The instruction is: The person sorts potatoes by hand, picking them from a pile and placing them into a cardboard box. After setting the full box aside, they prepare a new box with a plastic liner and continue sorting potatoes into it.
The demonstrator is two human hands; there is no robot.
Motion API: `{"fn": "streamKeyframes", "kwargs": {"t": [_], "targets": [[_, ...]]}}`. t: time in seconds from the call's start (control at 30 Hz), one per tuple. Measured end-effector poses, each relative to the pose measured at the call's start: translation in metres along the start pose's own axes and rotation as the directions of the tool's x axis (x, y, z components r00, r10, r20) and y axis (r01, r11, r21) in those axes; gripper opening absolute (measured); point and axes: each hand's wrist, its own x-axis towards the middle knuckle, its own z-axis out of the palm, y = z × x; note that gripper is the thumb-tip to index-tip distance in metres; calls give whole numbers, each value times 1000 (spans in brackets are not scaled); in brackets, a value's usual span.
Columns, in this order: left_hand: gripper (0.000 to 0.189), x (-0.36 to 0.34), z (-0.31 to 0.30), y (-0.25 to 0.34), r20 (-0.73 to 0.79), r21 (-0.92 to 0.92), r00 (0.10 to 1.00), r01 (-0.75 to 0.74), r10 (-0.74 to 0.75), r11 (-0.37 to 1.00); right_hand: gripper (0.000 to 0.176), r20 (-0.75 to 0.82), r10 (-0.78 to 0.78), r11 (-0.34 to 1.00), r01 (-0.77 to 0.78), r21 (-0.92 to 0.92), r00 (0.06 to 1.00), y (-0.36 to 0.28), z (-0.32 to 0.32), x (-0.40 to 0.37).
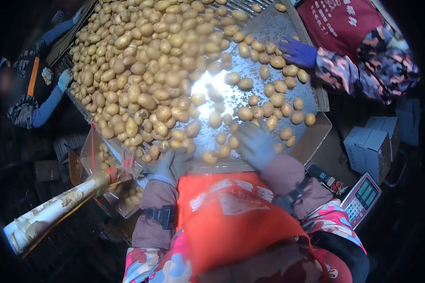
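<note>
A large heap of potatoes covers the left of the metal sorting table, and loose ones lie scattered on the right. My left hand, in a grey glove, rests at the near edge beside the heap's lowest potatoes, fingers extended and nothing held that I can see. Farther right, my right hand, also gloved, reaches over the table with its fingers stretched out. Close to its fingertips are several loose potatoes. Some of its fingers are slightly blurred.
A co-worker's purple-gloved hand is among potatoes at the far right. Another person's gloved hand touches the left edge. Below left are a cardboard box with potatoes and a white tube. A scale and cartons stand at right.
</note>
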Motion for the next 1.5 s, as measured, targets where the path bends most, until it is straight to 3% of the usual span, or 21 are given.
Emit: {"fn": "streamKeyframes", "kwargs": {"t": [0.1,0.17,0.27,0.33,0.43,0.57,0.67,0.7,0.8,0.9,0.93,0.97,1.03,1.1,1.17,1.23,1.3,1.33,1.4,1.47,1.5], "targets": [[58,2,2,-1,-7,-14,1000,-2,2,1000,20,22,320,945,-318,-79,947,46,-27,30],[58,0,5,2,-7,0,1000,-1,1,1000,27,-251,401,916,-395,76,881,86,-52,56],[57,9,-13,-6,112,50,994,-24,18,998,43,-206,396,908,-415,-58,895,176,-59,113],[57,-1,-2,5,48,85,999,22,-26,996,58,-85,395,830,-395,-393,915,215,-49,144],[56,0,1,6,37,61,999,33,-35,998,41,-63,575,696,-528,-487,816,190,-61,163],[56,-6,7,7,35,32,999,6,-7,999,45,-171,546,725,-564,-395,820,205,-55,167],[56,-4,2,6,42,15,999,18,-18,1000,62,-52,575,747,-550,-374,816,223,-52,163],[56,-2,0,4,45,-1,999,25,-25,1000,58,-54,442,804,-422,-420,895,240,-45,157],[56,1,-4,1,62,38,998,-28,26,999,53,2,443,870,-431,239,896,236,-30,114],[53,14,6,-15,231,-148,973,19,16,989,51,229,533,650,-567,507,815,79,-52,77],[48,15,15,-23,298,5,949,-108,102,994,50,381,424,620,-570,540,822,50,-50,64],[43,18,27,-30,378,151,910,-245,173,958,48,369,116,769,-319,554,922,36,-37,52],[36,24,52,-41,551,388,793,-521,261,760,43,234,-84,867,-45,497,969,36,-4,42],[32,21,55,-44,699,525,662,-732,271,434,39,-24,123,922,-106,372,992,28,19,58],[28,2,37,-35,614,584,738,-663,279,468,26,-22,216,952,-206,225,976,70,26,80],[26,-31,23,-23,536,662,779,-627,325,410,20,-29,237,950,-238,-201,971,100,23,96],[26,-76,-11,2,479,760,773,-603,417,244,22,-28,347,936,-348,-53,938,150,23,102],[26,-66,-64,-19,257,714,898,-425,357,556,23,-20,395,919,-395,21,918,164,24,108],[30,-70,-171,-33,65,-30,982,-177,179,984,26,-161,420,902,-391,184,893,131,13,121],[39,-89,-200,-11,-366,-736,926,-350,94,579,31,-208,260,965,-248,84,943,54,-2,133],[42,-106,-202,-1,-544,-693,835,-505,88,514,34,-162,76,991,-92,-96,984,10,-4,140]]}}
